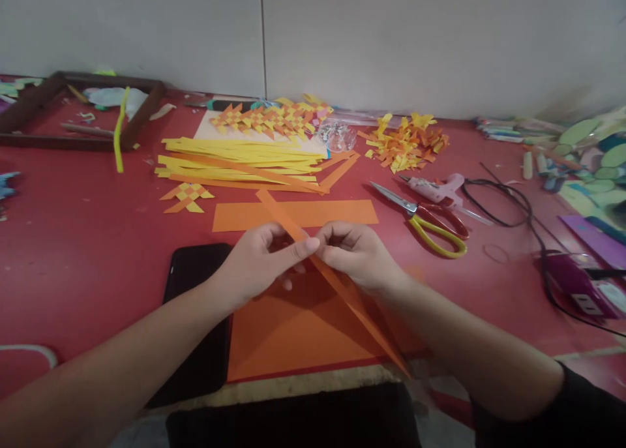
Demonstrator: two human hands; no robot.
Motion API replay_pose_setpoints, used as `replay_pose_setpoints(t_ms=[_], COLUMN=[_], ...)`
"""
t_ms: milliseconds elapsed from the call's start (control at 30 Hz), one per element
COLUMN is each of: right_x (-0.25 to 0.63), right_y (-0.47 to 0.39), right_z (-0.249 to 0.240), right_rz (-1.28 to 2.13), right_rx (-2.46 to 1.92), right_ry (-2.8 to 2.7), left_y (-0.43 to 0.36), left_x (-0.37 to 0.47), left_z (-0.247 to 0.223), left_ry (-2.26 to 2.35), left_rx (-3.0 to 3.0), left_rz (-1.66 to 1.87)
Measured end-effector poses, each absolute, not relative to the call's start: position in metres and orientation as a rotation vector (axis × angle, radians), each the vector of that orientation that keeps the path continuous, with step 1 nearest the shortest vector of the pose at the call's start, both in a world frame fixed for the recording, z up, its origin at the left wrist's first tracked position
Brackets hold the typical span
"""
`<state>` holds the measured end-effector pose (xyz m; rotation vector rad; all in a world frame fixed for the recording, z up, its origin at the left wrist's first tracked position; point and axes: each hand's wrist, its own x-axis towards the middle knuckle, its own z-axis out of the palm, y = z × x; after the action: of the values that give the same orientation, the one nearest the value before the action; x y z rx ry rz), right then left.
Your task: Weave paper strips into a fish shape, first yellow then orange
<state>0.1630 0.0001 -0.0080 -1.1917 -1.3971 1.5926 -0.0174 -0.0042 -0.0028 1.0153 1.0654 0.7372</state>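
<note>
Both hands met at the centre of the frame. The left hand (259, 255) pinched a long orange paper strip (337, 285) between thumb and forefinger; the right hand (359, 255) was closed on the same strip just beside it, fingertips nearly touching. The strip ran diagonally from above the hands, over the wide orange band (337, 212), down to the lower centre right of the frame, past the table edge.

Below the hands lay an orange sheet (293, 334), with a black phone (193, 272) touching its left side.

Risk assessment:
- The strip was thin and unsupported along its lower length. A sharp pull between two close grips would likely have creased or torn it.
- The free end hung beyond the red table (73, 239); it could have snagged on clothing and twisted the strip.
- The scissors (430, 223) lay open just right of the hands, blades pointing toward the centre. A sideways sweep of the right hand could have met them.
- The glue gun (437, 188) and its black cord (518, 213) sat further right; a tugged cord could have dragged the gun.
- The yellow strips (235, 158) above centre lay loose and could have scattered.
</note>
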Motion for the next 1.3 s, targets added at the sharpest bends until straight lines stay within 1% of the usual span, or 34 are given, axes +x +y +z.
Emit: replay_pose_setpoints(t_ms=[67,233,500,567,700,767,933,1100,1300], right_x=[0.162,0.161,0.164,0.164,0.163,0.162,0.160,0.161,0.162], right_y=[0.000,0.001,0.001,0.001,0.001,0.001,0.001,0.001,0.001], right_z=[-0.008,-0.007,-0.006,-0.006,-0.006,-0.006,-0.006,-0.006,-0.006], right_rz=[1.603,1.602,1.601,1.603,1.583,1.593,1.609,1.605,1.617], right_rx=[-1.201,-1.158,-1.181,-1.186,-1.181,-1.195,-1.180,-1.171,-1.203], right_ry=[-1.401,-1.399,-1.415,-1.409,-1.379,-1.362,-1.342,-1.363,-1.403], left_y=[-0.005,-0.002,0.002,0.000,-0.005,-0.006,-0.007,-0.008,-0.008], left_x=[-0.017,-0.018,-0.020,-0.019,-0.016,-0.014,-0.014,-0.015,-0.017], left_z=[-0.003,-0.006,-0.011,-0.010,-0.006,-0.004,-0.004,-0.007,-0.012], left_ry=[1.063,1.061,1.258,1.215,0.993,0.997,1.047,1.110,1.201], left_rx=[1.056,0.918,0.931,0.891,0.870,0.898,0.897,0.998,1.012], left_rz=[0.699,0.777,1.141,1.118,0.793,0.727,0.794,0.936,0.949])
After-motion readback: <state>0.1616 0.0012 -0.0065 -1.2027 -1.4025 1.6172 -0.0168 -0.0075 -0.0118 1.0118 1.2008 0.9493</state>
